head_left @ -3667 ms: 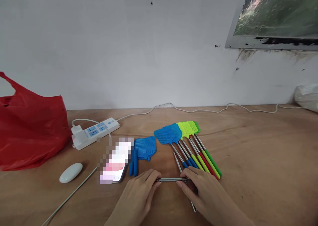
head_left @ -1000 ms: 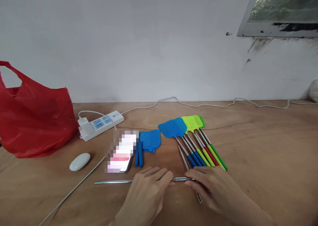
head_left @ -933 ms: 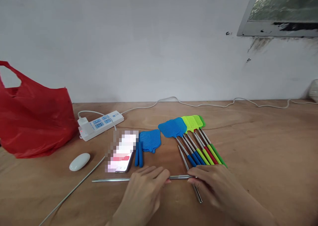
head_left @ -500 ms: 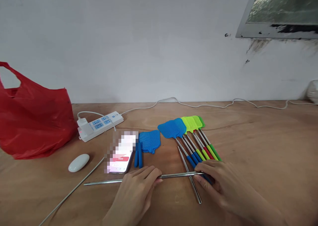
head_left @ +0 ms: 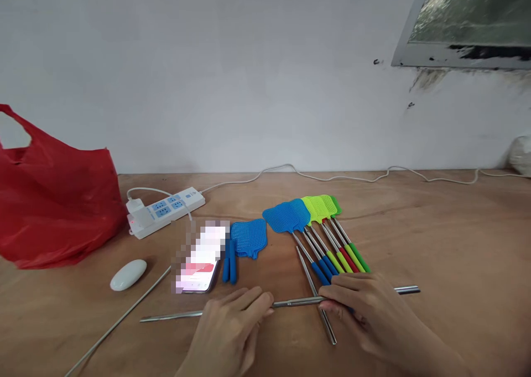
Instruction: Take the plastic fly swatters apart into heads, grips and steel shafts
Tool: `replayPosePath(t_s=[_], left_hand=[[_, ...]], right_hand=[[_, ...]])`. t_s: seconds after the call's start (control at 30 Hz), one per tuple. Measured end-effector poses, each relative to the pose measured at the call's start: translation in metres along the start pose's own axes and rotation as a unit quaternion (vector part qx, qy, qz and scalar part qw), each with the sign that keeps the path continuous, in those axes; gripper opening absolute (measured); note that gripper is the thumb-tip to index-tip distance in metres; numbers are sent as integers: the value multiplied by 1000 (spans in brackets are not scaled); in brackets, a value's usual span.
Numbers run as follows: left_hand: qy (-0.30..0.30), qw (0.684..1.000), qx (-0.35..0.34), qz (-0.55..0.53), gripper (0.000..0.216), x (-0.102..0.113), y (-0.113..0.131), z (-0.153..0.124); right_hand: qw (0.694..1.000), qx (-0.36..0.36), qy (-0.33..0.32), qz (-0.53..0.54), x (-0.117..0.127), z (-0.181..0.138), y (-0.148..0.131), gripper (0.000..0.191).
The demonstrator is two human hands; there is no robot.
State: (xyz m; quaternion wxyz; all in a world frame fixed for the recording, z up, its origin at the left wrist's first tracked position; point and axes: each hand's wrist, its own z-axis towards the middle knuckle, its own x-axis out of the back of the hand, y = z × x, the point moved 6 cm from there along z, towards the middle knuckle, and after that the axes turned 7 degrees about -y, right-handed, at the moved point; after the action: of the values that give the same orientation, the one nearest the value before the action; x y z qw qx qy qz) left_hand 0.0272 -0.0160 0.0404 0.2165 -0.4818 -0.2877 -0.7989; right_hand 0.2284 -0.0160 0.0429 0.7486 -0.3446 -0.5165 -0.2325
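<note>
A thin telescopic metal rod lies crosswise in front of me, with both hands around it. My left hand is closed on its left part, and the thinner end sticks out to the left. My right hand pinches the thicker part; the right end shows beyond the hand. Beneath it a second metal rod rests slantwise on the table. Just behind my right hand is a fanned row of fly swatters with blue, yellow-green, red and green grips, some partly hidden. Loose blue swatter heads and two blue grips lie farther left.
A lit phone, partly blurred, lies left of the blue grips. Behind it stands a white power strip with a plug and cable. A white oval object and a red plastic bag are at the left. A wall borders the wooden table.
My right hand has shifted slightly left and nearer. The rod's right end now shows past that hand, where it was hidden before. My left hand keeps its hold.
</note>
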Motion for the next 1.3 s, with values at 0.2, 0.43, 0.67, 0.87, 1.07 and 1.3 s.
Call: replayPosePath(t_s=[0.2, 0.43, 0.67, 0.87, 1.07, 1.3], left_hand=[[-45, 999, 14, -4, 13, -6, 8, 9], [-63, 998, 4, 14, 26, -11, 4, 6], [-47, 999, 11, 12, 32, 0, -6, -3], [-53, 998, 36, 28, 24, 2, -12, -1], [-101, 987, 63, 106, 33, -7, -24, -6], [-136, 987, 50, 68, 25, -18, -7, 4]], right_hand=[[1000, -8, 30, 1, -6, -2, -3, 26], [1000, -3, 1, 8, -8, 1, -8, 29], [999, -25, 8, 27, 8, -12, 14, 28], [998, -50, 11, 39, 5, -18, 22, 19], [996, -82, 2, 32, 4, -19, 23, 22], [997, -73, -26, 5, -9, -11, 10, 23]])
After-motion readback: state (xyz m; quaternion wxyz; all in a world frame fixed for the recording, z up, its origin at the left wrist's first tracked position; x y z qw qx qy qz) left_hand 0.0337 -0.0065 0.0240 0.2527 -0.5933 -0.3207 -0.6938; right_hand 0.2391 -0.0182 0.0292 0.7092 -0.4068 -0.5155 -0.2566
